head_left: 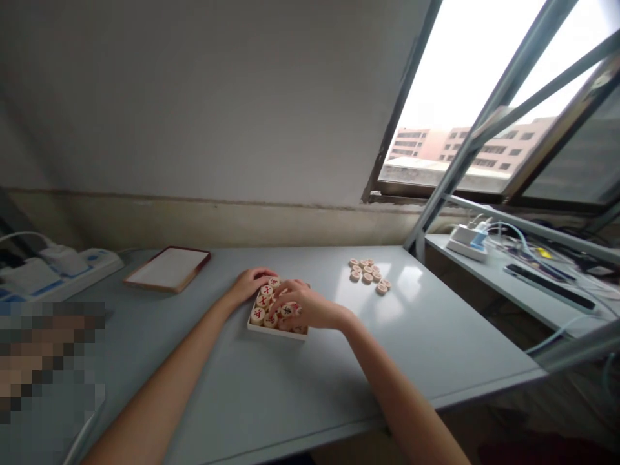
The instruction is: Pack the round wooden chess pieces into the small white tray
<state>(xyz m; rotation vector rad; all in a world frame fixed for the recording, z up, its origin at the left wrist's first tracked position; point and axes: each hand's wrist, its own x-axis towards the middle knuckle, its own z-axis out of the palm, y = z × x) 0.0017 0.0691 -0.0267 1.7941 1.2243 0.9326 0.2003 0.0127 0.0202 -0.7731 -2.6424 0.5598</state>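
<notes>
A shallow white box stands on the desk, filled with several round xiangqi pieces bearing red or dark characters. My left hand is curled against the far left edge of the box, its fingers bent over the rim. Arched over the right half is my right hand, with its bent fingers down among the pieces. A piece with a dark character shows between those fingers. The palm hides the right side of the box. More xiangqi pieces lie in a loose cluster to the right.
A flat box lid rests at the back left of the grey desk. Beyond it, at the left edge, is a power strip with plugs. A metal frame rises at the right, before a side table with cables.
</notes>
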